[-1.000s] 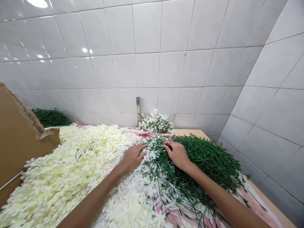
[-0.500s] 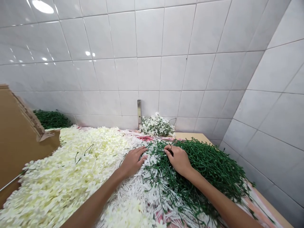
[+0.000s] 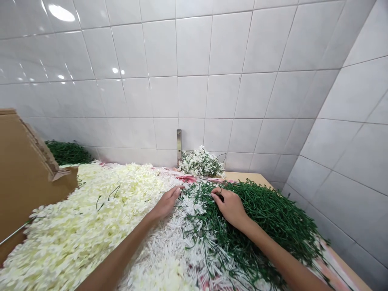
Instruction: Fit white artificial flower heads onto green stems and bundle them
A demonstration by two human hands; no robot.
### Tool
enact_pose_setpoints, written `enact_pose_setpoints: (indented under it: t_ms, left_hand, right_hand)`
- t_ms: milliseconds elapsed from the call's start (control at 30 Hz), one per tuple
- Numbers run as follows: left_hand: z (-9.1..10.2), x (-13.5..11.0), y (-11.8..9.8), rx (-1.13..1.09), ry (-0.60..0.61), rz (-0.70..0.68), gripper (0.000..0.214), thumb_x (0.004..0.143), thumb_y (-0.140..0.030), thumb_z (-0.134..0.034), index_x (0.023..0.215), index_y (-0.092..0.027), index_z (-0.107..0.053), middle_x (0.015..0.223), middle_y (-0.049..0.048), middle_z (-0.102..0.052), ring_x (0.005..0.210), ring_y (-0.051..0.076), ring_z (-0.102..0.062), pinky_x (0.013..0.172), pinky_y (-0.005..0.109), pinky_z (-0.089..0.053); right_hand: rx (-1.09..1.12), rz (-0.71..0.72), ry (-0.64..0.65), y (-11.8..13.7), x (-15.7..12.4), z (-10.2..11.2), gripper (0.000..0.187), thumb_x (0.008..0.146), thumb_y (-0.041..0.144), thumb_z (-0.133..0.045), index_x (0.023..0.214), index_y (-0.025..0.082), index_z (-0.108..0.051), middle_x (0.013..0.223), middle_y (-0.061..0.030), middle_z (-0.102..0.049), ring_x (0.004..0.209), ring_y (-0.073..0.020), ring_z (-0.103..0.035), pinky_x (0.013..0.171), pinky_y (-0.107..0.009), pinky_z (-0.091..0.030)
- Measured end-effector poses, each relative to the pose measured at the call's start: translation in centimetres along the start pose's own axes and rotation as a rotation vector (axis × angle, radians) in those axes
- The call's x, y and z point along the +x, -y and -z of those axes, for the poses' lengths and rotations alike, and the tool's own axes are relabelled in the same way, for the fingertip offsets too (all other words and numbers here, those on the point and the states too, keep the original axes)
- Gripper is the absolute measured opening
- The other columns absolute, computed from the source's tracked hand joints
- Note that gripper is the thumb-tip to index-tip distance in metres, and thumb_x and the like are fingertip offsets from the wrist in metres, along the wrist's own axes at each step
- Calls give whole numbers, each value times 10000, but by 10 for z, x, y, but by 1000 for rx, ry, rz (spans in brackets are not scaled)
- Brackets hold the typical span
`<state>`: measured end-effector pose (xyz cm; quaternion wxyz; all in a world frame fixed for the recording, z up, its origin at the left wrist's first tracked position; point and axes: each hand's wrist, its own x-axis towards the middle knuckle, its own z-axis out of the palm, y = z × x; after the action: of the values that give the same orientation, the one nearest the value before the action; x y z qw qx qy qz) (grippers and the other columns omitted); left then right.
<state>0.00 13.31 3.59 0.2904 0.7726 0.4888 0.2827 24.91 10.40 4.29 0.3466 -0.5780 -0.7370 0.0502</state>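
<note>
My left hand point(image 3: 166, 203) is over the white pieces at the middle, its thumb drawn in close to the fingers. Whatever may be between those fingertips is too small to make out. At the near edge of a heap of green artificial flower stems point(image 3: 273, 218), my right hand point(image 3: 229, 207) has thumb and forefinger pinched together on a thin green stem point(image 3: 220, 188). Loose white plastic pieces point(image 3: 169, 246) lie under and between both hands. To the left spreads a large pile of cream-white artificial blossoms point(image 3: 87, 226).
A bunch of assembled white flowers point(image 3: 201, 161) lies against the tiled wall point(image 3: 194, 97), beside a metal bracket point(image 3: 179, 144). On the left stands a cardboard box point(image 3: 30, 157), with more green stems point(image 3: 68, 152) behind it. The wooden tabletop edge point(image 3: 248, 177) shows at the back right.
My left hand has turned and drawn slightly left, its thumb closing toward the fingers. My right hand stays pinched in nearly the same place. The view has tilted slightly upward.
</note>
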Motion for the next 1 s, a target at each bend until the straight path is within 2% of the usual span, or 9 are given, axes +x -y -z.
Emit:
enact_pose_setpoints:
  t_ms: [267,367,467,533,600,700,767,833,1000]
  left_hand:
    - [26,-1,-17,4,-41,-41,439,945,-467,-318,1280,-242,-490,1352,64,-515,1206,237,-521,941,395,-501]
    - [48,-9,-29,115,-22,-78,386,907,-489,-396,1088,-226,-612,1205,53,-612,1104,226,-566,923,379,-487]
    - [69,-20,-34,253,82,-68,271,806,-461,-560,823,-219,-681,918,44,-686,848,226,-625,744,350,-507]
    - [75,-27,-34,313,176,-51,218,753,-439,-622,753,-230,-688,818,29,-686,726,200,-626,618,292,-484]
    - [73,-30,-32,363,224,-33,196,737,-431,-640,785,-249,-692,804,19,-689,677,184,-623,557,261,-451]
    - [58,-26,-28,455,158,14,231,826,-412,-528,862,-238,-675,834,46,-692,703,205,-626,580,281,-437]
    - [47,-21,-24,508,113,56,288,868,-400,-464,805,-203,-665,800,70,-689,685,211,-625,608,303,-442]
    - [40,-17,-20,531,125,84,292,847,-406,-522,732,-173,-656,741,63,-684,639,187,-618,631,311,-459]
    - [44,-15,-13,473,144,64,253,828,-390,-565,745,-194,-702,768,42,-718,597,178,-633,575,288,-476]
  right_hand:
    - [303,-82,-6,-1,7,10,208,823,349,-508,759,188,-623,765,-43,-708,714,-213,-651,694,-309,-471]
    - [444,-129,-56,-4,11,16,221,817,371,-529,791,169,-615,793,-70,-720,759,-216,-678,732,-318,-506]
    - [551,-171,-160,-5,14,25,259,824,408,-544,840,156,-598,809,-96,-721,792,-224,-686,777,-349,-522]
    - [601,-180,-237,-2,13,32,278,830,428,-554,883,157,-585,843,-100,-717,830,-221,-683,818,-363,-519]
    - [630,-181,-297,3,11,38,291,824,443,-575,899,161,-579,851,-95,-714,859,-219,-677,849,-374,-510]
    - [656,-169,-319,13,7,46,294,807,449,-604,878,164,-585,808,-84,-713,836,-218,-677,839,-378,-515]
    - [666,-156,-309,20,4,49,292,788,442,-628,858,161,-596,785,-81,-712,815,-219,-678,821,-371,-523]
    - [657,-143,-299,25,2,51,288,779,435,-641,845,157,-608,773,-79,-711,795,-222,-680,801,-367,-529]
    - [607,-102,-297,28,0,54,249,800,411,-632,825,163,-621,767,-56,-709,751,-199,-676,785,-351,-530]
